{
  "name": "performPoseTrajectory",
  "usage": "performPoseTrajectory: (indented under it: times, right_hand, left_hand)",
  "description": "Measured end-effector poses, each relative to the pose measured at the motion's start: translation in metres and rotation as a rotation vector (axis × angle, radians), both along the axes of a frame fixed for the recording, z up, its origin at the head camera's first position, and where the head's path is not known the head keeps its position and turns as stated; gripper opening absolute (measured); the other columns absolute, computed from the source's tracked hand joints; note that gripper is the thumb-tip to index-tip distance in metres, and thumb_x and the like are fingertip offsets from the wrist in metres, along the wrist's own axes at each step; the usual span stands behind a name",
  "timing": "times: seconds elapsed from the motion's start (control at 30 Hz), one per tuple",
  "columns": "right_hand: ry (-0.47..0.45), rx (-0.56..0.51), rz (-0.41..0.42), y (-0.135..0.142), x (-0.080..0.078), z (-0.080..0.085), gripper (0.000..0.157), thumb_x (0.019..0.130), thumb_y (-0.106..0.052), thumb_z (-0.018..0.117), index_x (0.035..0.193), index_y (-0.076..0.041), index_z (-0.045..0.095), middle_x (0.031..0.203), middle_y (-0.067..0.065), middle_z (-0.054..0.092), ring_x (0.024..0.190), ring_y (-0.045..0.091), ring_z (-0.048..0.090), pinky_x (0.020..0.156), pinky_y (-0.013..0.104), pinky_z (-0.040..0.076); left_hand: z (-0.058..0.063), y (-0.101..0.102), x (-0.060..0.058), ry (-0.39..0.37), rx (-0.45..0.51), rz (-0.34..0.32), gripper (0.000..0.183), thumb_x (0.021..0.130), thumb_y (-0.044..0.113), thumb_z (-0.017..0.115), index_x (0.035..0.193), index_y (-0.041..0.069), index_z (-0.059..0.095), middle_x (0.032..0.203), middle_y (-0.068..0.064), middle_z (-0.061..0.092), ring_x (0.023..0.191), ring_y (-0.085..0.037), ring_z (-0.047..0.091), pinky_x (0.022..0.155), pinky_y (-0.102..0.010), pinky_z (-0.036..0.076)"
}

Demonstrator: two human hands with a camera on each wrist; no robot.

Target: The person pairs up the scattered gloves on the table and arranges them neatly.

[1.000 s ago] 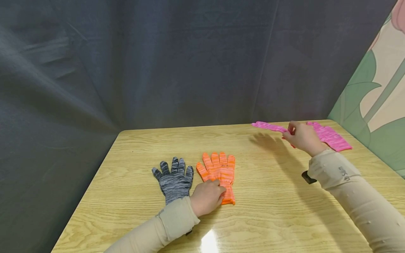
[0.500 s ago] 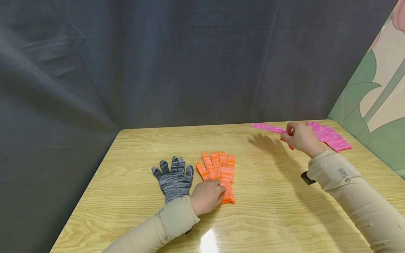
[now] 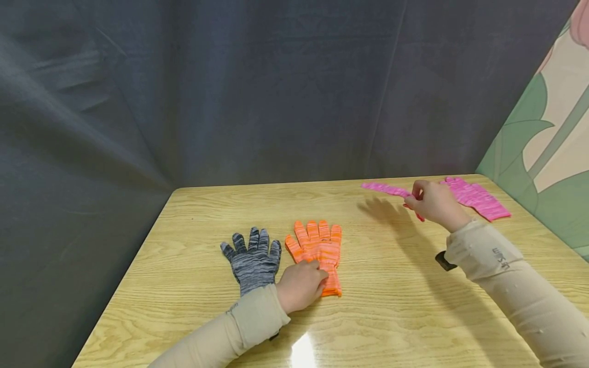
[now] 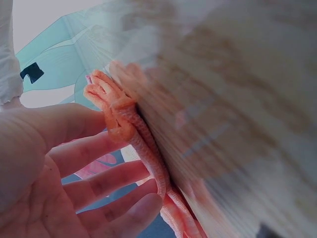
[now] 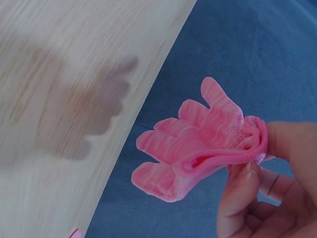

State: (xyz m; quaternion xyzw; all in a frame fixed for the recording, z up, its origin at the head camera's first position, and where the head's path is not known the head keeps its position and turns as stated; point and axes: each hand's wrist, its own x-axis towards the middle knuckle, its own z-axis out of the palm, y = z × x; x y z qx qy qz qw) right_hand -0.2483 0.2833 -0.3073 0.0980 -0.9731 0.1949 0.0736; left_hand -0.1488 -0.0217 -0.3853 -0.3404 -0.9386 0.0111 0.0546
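My left hand point(image 3: 301, 286) lies over the cuff part of an orange knit glove point(image 3: 322, 245) flat on the table. In the left wrist view its thumb and index finger pinch a fold of the orange glove point(image 4: 121, 130), the other fingers spread along its edge. At the back right, my right hand point(image 3: 437, 202) holds a pink knit glove point(image 3: 386, 189) above the table. The right wrist view shows thumb and fingers pinching the cuff of that pink glove point(image 5: 198, 131), its fingers pointing away. A second pink glove point(image 3: 483, 200) lies behind the right hand, partly hidden.
A grey-and-black knit glove point(image 3: 255, 266) lies left of the orange one, its cuff hidden by the left sleeve point(image 3: 257, 317). Dark cloth point(image 3: 276, 92) hangs behind the wooden table point(image 3: 382, 306). A patterned wall point(image 3: 557, 153) stands at the right.
My right hand has drifted slightly left and down with the pink glove, uncovering a little more of the second one. My left hand stays put on the orange glove.
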Motion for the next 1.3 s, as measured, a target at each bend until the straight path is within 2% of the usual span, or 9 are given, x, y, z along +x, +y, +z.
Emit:
performPoseTrajectory:
  times: [0.3, 0.6, 0.97, 1.3]
  right_hand:
    - [-0.031, 0.01, 0.003, -0.004, 0.004, 0.002, 0.022, 0.089, -0.018, 0.058, 0.077, 0.0, 0.051, 0.05, 0.002, 0.049, 0.046, 0.014, 0.04, 0.045, 0.027, 0.03]
    - [-0.031, 0.021, 0.01, -0.006, 0.007, 0.003, 0.022, 0.087, -0.017, 0.059, 0.077, 0.0, 0.052, 0.053, 0.003, 0.051, 0.049, 0.016, 0.044, 0.047, 0.028, 0.033]
    - [-0.047, 0.028, 0.03, -0.009, 0.013, 0.002, 0.021, 0.087, -0.016, 0.059, 0.075, -0.002, 0.051, 0.048, 0.001, 0.047, 0.045, 0.014, 0.039, 0.046, 0.027, 0.029]
    - [-0.071, 0.033, 0.042, -0.014, 0.016, 0.004, 0.021, 0.087, -0.016, 0.06, 0.076, -0.002, 0.05, 0.049, 0.001, 0.047, 0.046, 0.014, 0.039, 0.046, 0.027, 0.03]
  left_hand:
    - [0.001, 0.0, 0.001, -0.007, 0.02, 0.004, 0.011, 0.09, 0.024, 0.061, 0.093, 0.021, 0.071, 0.08, 0.003, 0.061, 0.064, -0.01, 0.055, 0.043, -0.021, 0.037]
    - [0.0, 0.0, 0.001, -0.009, 0.013, 0.009, 0.011, 0.09, 0.024, 0.061, 0.094, 0.021, 0.071, 0.081, 0.003, 0.06, 0.065, -0.01, 0.056, 0.044, -0.02, 0.039]
    - [0.001, 0.0, 0.001, -0.008, -0.002, 0.006, 0.014, 0.088, 0.027, 0.063, 0.099, 0.023, 0.071, 0.085, 0.003, 0.063, 0.07, -0.01, 0.059, 0.048, -0.02, 0.043]
    - [0.002, 0.0, 0.002, -0.015, -0.003, 0.009, 0.015, 0.089, 0.027, 0.063, 0.1, 0.023, 0.071, 0.087, 0.003, 0.063, 0.071, -0.011, 0.06, 0.05, -0.021, 0.045]
